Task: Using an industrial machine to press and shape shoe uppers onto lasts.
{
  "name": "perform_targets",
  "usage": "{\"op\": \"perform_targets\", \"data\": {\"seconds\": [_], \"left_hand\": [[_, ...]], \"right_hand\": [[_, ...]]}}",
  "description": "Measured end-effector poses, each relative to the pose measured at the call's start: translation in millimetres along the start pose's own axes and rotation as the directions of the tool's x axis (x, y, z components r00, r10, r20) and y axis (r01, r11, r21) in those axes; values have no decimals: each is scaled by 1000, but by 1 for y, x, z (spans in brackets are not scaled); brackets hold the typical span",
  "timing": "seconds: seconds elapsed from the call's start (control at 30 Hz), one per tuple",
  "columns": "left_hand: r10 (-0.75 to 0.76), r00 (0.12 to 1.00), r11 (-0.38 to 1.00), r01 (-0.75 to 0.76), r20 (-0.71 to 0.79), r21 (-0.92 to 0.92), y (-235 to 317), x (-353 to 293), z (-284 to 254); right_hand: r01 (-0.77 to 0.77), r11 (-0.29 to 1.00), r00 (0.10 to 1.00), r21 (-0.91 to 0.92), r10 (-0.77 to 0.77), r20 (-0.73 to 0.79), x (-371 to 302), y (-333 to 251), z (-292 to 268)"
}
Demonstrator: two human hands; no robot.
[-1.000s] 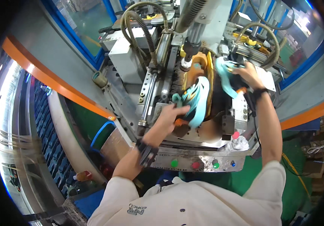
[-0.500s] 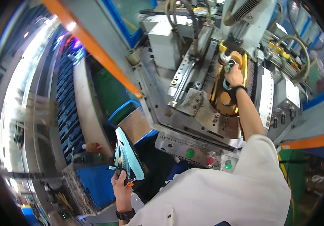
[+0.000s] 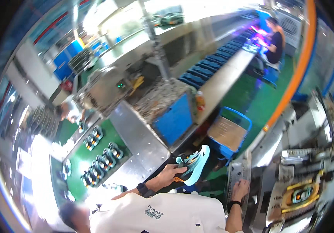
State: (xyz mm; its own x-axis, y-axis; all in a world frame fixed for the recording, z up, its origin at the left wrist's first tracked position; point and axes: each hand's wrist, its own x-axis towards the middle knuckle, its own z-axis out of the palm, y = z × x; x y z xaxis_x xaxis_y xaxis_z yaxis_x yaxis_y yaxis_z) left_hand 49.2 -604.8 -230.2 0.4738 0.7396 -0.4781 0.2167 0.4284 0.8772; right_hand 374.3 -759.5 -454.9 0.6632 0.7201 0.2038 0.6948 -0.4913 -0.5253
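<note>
On the left, a green table [image 3: 82,160] carries two slanting rows of shoes [image 3: 105,160]; a shiny metal tabletop [image 3: 136,138] adjoins its right side; on the far side, a belt bears a line of dark blue trays [image 3: 206,66], with a pale ledge [image 3: 231,73] along its right; on the near right, a machine bed [image 3: 276,209] holds a single shoe [image 3: 302,194] between yellow rails; the green floor [image 3: 271,103] supports a blue-framed chair [image 3: 225,134].

The shoe [image 3: 194,164] looks matt, the tabletop [image 3: 138,136] glossy metal.
</note>
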Motion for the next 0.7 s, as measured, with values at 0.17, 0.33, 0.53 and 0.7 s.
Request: {"op": "perform_targets", "data": {"seconds": [0.17, 0.33, 0.53, 0.7], "left_hand": [[-107, 963, 955, 31, -246, -293, -14, -30, -49], [-286, 879, 811, 9, -382, -585, -53, -35, -129], [-300, 772, 651, -264, -561, -711, -95, -17, -256], [-209, 730, 704, -349, -650, -618, -136, 16, -405]], "right_hand": [[-44, 999, 999, 4, 43, 26, 8, -3, -4], [186, 982, 967, 34, -176, -186, 60, -26, -13], [574, 799, 818, 177, -551, -167, 210, -333, -105], [968, 223, 184, -112, -941, -283, 271, -618, -122]]}}
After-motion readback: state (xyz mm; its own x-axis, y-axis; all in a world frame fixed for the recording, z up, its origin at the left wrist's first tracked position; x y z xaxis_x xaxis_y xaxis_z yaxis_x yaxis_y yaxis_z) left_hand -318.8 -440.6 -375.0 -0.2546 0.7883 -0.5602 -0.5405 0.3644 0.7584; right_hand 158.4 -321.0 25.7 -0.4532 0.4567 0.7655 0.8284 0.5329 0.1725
